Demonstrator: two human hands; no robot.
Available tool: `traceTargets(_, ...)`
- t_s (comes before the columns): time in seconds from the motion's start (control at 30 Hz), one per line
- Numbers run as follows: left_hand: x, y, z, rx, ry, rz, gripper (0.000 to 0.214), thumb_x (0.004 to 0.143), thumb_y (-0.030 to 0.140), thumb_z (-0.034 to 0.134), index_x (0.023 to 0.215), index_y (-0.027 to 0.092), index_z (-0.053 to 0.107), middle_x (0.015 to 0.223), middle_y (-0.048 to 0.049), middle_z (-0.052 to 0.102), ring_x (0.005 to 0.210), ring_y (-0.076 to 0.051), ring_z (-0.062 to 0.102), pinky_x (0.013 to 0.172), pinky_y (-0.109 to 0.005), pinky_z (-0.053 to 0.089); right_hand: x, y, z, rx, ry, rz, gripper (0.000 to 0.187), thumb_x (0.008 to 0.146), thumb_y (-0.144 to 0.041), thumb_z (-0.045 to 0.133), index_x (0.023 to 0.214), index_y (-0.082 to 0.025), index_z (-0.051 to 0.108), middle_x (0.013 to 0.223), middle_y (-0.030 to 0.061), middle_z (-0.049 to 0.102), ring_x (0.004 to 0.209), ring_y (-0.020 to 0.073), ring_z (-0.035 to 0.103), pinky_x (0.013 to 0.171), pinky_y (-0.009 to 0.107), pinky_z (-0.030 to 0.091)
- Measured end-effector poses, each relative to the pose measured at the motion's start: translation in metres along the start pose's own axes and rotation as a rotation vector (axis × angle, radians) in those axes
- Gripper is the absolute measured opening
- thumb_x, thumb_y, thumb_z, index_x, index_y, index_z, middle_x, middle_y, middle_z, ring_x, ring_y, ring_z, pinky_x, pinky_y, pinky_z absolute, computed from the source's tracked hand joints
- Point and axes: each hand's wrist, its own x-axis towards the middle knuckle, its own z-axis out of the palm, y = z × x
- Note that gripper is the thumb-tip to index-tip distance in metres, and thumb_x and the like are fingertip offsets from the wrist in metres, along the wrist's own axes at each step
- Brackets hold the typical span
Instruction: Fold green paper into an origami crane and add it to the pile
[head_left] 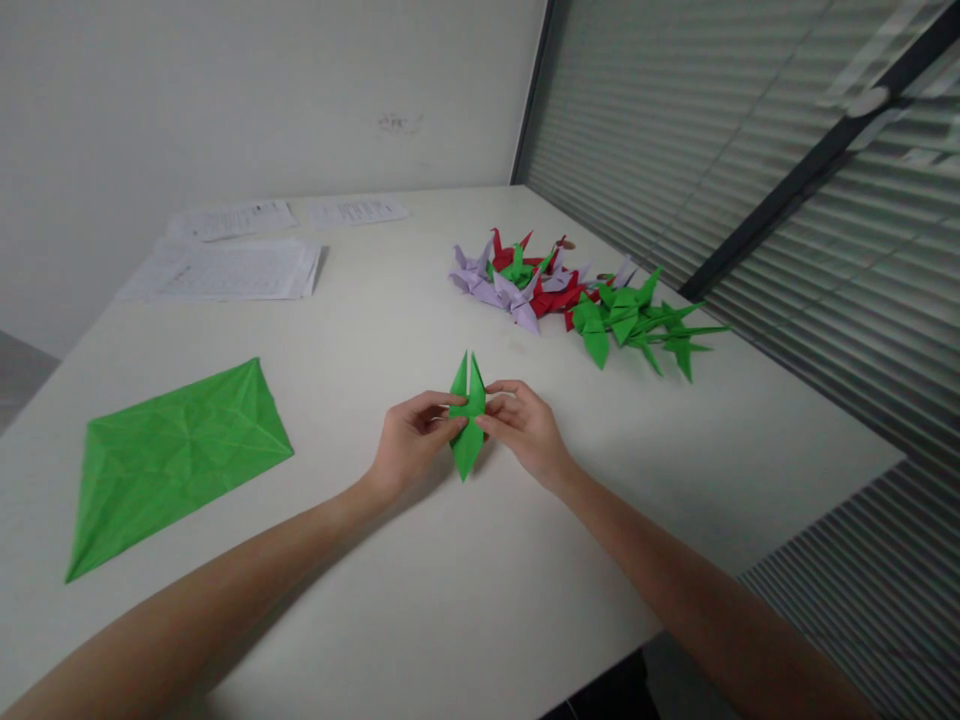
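A partly folded green origami paper [467, 450] stands between my two hands above the white table. It is a narrow diamond, with two pointed flaps split apart at the top and a single point toward me. My left hand [416, 435] pinches its left edge between thumb and fingers. On the opposite edge, my right hand [529, 430] grips it the same way, thumb in front. Some fingertips are hidden behind the paper. To the left lies a creased green paper sheet [180, 450], spread out flat.
Folded paper cranes in purple, red and green [555, 290] are heaped at the back right, beside the window blinds [735, 150]. Printed sheets [240, 268] lie in a stack at the back left, near the wall [262, 90]. The table [420, 620] ends close in front of me.
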Motion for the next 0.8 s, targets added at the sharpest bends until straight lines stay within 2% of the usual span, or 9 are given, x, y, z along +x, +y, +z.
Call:
traceTargets(0.1, -0.001, 0.003, 0.002, -0.048, 0.006, 0.017, 0.052, 0.063, 0.023, 0.085, 0.111, 0.018, 0.066, 0.085, -0.0031, 0.071, 0.071, -0.014, 0.067, 0.066, -0.026, 0.056, 0.001, -0.001, -0.001, -0.013, -0.007, 0.005, 0.044, 0.068, -0.038, 0.081, 0.104, -0.023, 0.06, 0.072, -0.0033, 0.063, 0.066, 0.0134, 0.061, 0.064, 0.029, 0.053)
traceTargets(0.17, -0.001, 0.004, 0.002, -0.076, -0.022, -0.032, 0.061, 0.062, 0.024, 0.086, 0.118, 0.019, 0.061, 0.085, -0.0034, 0.072, 0.071, -0.014, 0.068, 0.068, -0.027, 0.056, 0.001, -0.001, -0.002, -0.019, 0.003, -0.017, 0.044, 0.069, -0.037, 0.08, 0.106, -0.023, 0.062, 0.073, -0.0028, 0.063, 0.067, 0.0135, 0.061, 0.065, 0.029, 0.053)
traceTargets(0.27, 0.0, 0.001, 0.0, -0.056, -0.078, -0.158, 0.041, 0.067, 0.037, 0.083, 0.097, 0.012, 0.069, 0.082, -0.0073, 0.073, 0.069, -0.016, 0.069, 0.069, -0.029, 0.056, 0.001, 0.0, -0.002, -0.015, 0.014, -0.026, 0.045, 0.068, -0.036, 0.081, 0.107, -0.022, 0.063, 0.073, -0.0026, 0.063, 0.068, 0.0128, 0.061, 0.066, 0.028, 0.054)
traceTargets(0.37, 0.001, -0.003, -0.002, 0.026, -0.073, -0.162, 0.037, 0.068, 0.045, 0.081, 0.079, 0.011, 0.071, 0.077, -0.0083, 0.074, 0.067, -0.018, 0.067, 0.066, -0.03, 0.055, 0.001, 0.003, -0.001, 0.005, 0.028, -0.013, 0.048, 0.066, -0.038, 0.082, 0.108, -0.021, 0.064, 0.074, -0.0022, 0.063, 0.069, 0.0122, 0.061, 0.067, 0.027, 0.053)
traceTargets(0.5, 0.0, -0.004, -0.003, 0.147, -0.059, -0.073, 0.034, 0.068, 0.044, 0.079, 0.077, 0.012, 0.074, 0.074, -0.0071, 0.073, 0.067, -0.018, 0.066, 0.064, -0.03, 0.054, 0.0, 0.005, 0.002, -0.014, -0.039, 0.057, 0.04, 0.065, -0.045, 0.081, 0.093, -0.019, 0.068, 0.078, 0.0022, 0.068, 0.072, 0.0143, 0.063, 0.065, 0.027, 0.053)
traceTargets(0.63, 0.0, -0.003, -0.002, 0.216, -0.055, -0.033, 0.03, 0.071, 0.042, 0.076, 0.074, 0.013, 0.074, 0.071, -0.006, 0.072, 0.063, -0.016, 0.063, 0.06, -0.028, 0.052, 0.001, 0.009, 0.001, -0.094, -0.035, 0.118, 0.04, 0.063, -0.055, 0.08, 0.068, -0.018, 0.065, 0.064, 0.0001, 0.064, 0.059, 0.013, 0.058, 0.056, 0.027, 0.048)
traceTargets(0.8, 0.0, -0.002, -0.001, 0.242, -0.054, -0.038, 0.03, 0.072, 0.042, 0.074, 0.07, 0.012, 0.071, 0.063, -0.0039, 0.068, 0.058, -0.014, 0.059, 0.054, -0.025, 0.048, 0.001, 0.013, 0.0, -0.113, -0.002, 0.127, 0.045, 0.064, -0.059, 0.078, 0.061, -0.018, 0.059, 0.057, -0.0027, 0.058, 0.053, 0.0109, 0.053, 0.053, 0.026, 0.045)
